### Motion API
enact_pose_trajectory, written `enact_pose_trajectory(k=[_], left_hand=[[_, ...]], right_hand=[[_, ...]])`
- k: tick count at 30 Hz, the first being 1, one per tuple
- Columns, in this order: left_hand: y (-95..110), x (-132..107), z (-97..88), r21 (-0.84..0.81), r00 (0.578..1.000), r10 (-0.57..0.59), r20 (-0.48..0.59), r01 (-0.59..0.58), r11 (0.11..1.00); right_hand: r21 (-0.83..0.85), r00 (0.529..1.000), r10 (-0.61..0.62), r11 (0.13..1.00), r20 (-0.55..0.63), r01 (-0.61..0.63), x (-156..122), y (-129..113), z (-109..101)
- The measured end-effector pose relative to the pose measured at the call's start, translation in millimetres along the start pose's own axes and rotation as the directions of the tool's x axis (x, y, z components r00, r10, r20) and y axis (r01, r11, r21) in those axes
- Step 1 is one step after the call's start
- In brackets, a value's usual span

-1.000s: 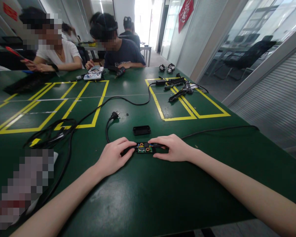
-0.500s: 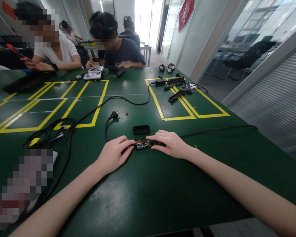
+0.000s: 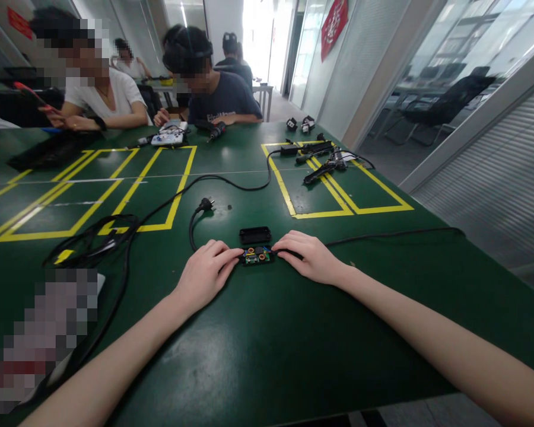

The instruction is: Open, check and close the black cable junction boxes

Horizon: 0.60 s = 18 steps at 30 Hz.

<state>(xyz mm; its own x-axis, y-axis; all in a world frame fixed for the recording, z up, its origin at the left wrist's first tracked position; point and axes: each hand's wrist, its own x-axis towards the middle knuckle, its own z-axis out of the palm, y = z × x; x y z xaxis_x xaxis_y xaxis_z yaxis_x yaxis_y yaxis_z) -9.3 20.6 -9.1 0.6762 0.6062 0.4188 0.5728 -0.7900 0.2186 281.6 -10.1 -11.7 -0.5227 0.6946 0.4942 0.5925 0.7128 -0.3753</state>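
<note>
Both hands have slid the small open black case, green circuit board showing, away from the green tabletop's near edge. It now lies just beside a black rectangular plastic lid. The left hand and right hand grip its ends, positioning it flat. Going farther calls for clearing that lid. A black plugged cable curls beyond.

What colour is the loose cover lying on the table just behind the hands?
The cover is black; head view shows it.

One exposed circuit board; one black cover; one mains plug; two hands: left hand, right hand.
</note>
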Motion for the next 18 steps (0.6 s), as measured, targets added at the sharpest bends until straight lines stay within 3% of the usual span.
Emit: enact_pose_trajectory(k=[12,18], left_hand=[[-2.9,-1.3,2.0,0.087,0.997,0.074,-0.016,-0.073,0.994],[-1.6,1.0,3.3,0.142,0.998,0.058,-0.004,-0.057,0.988]], right_hand=[[0.052,0.999,0.019,0.998,0.045,-0.021,2.8,4.8,-2.5],[0.063,0.998,0.045,0.997,0.037,-0.047,4.1,5.9,-1.8]])
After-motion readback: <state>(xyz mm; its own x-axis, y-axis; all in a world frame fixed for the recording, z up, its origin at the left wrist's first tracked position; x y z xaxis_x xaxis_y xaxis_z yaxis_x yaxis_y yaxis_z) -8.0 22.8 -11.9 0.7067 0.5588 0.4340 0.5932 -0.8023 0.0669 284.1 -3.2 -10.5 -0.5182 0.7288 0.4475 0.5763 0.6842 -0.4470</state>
